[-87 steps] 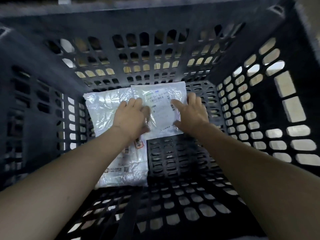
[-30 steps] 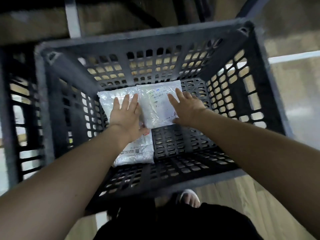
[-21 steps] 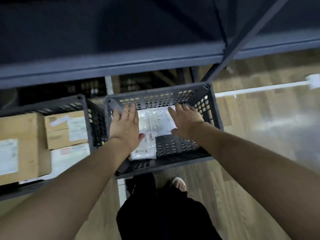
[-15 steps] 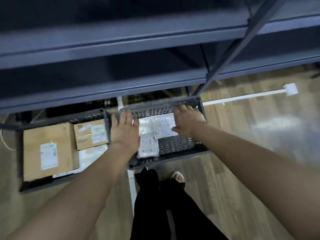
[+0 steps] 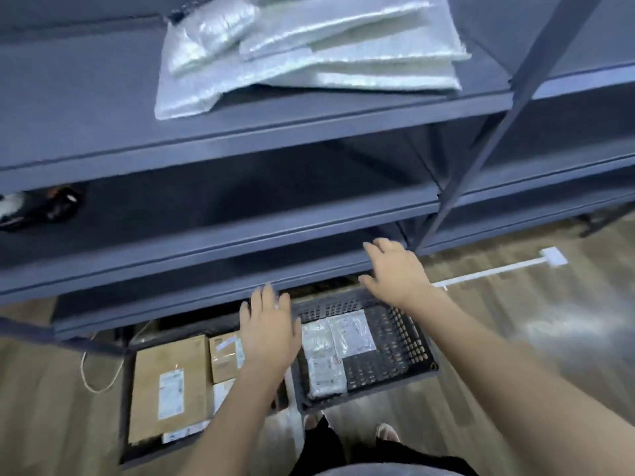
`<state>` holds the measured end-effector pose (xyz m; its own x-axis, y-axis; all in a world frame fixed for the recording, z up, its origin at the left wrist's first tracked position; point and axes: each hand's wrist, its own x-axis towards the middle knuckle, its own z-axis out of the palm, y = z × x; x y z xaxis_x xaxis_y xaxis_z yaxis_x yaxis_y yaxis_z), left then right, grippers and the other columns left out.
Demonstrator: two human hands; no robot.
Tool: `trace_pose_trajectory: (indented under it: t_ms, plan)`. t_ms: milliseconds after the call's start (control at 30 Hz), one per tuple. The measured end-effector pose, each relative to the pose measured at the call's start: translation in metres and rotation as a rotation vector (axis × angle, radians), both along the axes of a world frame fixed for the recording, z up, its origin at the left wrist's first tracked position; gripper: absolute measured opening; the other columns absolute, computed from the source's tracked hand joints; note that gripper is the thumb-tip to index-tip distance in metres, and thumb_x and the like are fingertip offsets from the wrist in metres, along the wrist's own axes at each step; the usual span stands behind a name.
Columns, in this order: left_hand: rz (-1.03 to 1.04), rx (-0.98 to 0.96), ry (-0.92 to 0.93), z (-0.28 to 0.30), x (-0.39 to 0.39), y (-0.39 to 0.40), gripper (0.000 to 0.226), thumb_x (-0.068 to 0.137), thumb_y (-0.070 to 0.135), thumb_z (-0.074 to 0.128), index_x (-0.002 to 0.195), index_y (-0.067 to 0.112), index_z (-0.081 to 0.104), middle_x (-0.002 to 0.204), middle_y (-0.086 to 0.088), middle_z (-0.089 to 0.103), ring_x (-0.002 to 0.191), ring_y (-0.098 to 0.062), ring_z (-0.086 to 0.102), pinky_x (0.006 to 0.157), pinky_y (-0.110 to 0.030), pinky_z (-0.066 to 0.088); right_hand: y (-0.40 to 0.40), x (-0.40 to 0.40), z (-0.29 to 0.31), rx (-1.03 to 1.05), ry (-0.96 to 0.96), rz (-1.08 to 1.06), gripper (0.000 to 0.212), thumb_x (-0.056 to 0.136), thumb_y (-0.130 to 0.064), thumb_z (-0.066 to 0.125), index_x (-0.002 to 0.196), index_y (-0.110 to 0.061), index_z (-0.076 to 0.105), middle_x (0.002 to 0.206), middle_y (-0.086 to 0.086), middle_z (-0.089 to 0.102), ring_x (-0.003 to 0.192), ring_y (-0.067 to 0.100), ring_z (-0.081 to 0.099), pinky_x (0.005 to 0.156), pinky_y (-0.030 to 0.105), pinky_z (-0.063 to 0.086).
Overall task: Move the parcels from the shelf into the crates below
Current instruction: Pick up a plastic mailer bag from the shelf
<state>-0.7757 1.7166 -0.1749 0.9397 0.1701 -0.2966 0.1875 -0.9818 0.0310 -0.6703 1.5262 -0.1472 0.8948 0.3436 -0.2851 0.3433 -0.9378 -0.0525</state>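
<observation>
Both hands empty, fingers straight and spread, palms down: left hand in the air above the gap between the two crates, right hand higher, in front of the lowest shelf edge. Below them, dark plastic crate on the floor, walls and base perforated in a grid; two parcels lie flat in its left half, glossy crinkled poly mailers, white labels up, one partly overlapping the other. Left crate packed with brown cardboard boxes, printed labels on top. Upper shelf, matte blue-grey metal, carries a loose stack of silvery bubble mailers, flat and rectangular, overlapping at angles. Floor is wood-pattern planks. A white strip lies on the floor to the right.
</observation>
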Motion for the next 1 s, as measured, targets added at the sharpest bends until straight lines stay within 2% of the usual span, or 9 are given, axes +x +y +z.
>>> trace_pose_trajectory:
  t_ms: [167,433,600,733,833,1000]
  plan:
    - [-0.021,0.015,-0.152,0.032,0.011,0.016,0.051,0.097,0.042,0.034,0.144,0.022,0.027,0.156,-0.006,0.014,0.143,-0.024,0.011,0.114,-0.039,0.012,0.016,-0.003,0.017,0.052,-0.094,-0.005,0.062,0.095,-0.039,0.046,0.147,-0.015,0.025,0.148,0.005,0.032,0.133,0.025,0.033,0.103,0.037,0.034]
    - [-0.084,0.062,-0.340,0.067,0.046,0.018,0.048,0.097,0.040,0.038,0.140,0.021,0.034,0.152,-0.006,0.023,0.139,-0.023,0.021,0.110,-0.037,0.020,0.025,0.014,0.049,0.148,-0.205,0.009,0.056,0.096,-0.037,0.045,0.145,-0.017,0.029,0.149,0.004,0.031,0.135,0.024,0.031,0.105,0.035,0.031]
    - [-0.087,0.097,-0.477,0.100,0.081,0.017,0.044,0.086,0.031,0.061,0.125,0.013,0.057,0.137,-0.013,0.049,0.123,-0.031,0.047,0.097,-0.044,0.037,0.029,0.047,0.086,0.212,-0.312,0.077,0.055,0.096,-0.034,0.045,0.146,-0.017,0.030,0.151,0.004,0.029,0.134,0.023,0.032,0.103,0.035,0.032]
    - [-0.110,0.174,-0.570,0.147,0.120,0.026,0.047,0.091,0.035,0.052,0.133,0.015,0.049,0.141,-0.009,0.044,0.126,-0.029,0.043,0.099,-0.041,0.034,0.035,0.088,0.132,0.256,-0.427,0.152,0.053,0.095,-0.032,0.046,0.144,-0.015,0.035,0.145,0.006,0.038,0.130,0.025,0.037,0.100,0.036,0.035]
    - [-0.100,0.189,-0.636,0.185,0.152,0.035,0.046,0.091,0.033,0.051,0.132,0.013,0.048,0.132,-0.009,0.050,0.118,-0.031,0.047,0.094,-0.040,0.036,0.038,0.122,0.167,0.276,-0.513,0.193,0.050,0.094,-0.031,0.048,0.140,-0.013,0.040,0.138,0.007,0.044,0.122,0.028,0.044,0.095,0.037,0.040]
    - [-0.022,0.326,-0.560,0.234,0.199,0.056,0.047,0.093,0.038,0.044,0.135,0.017,0.039,0.129,-0.005,0.049,0.116,-0.027,0.048,0.089,-0.036,0.038,0.034,0.185,0.208,0.219,-0.552,0.170,0.051,0.093,-0.031,0.049,0.140,-0.012,0.040,0.140,0.009,0.042,0.124,0.029,0.042,0.094,0.038,0.040]
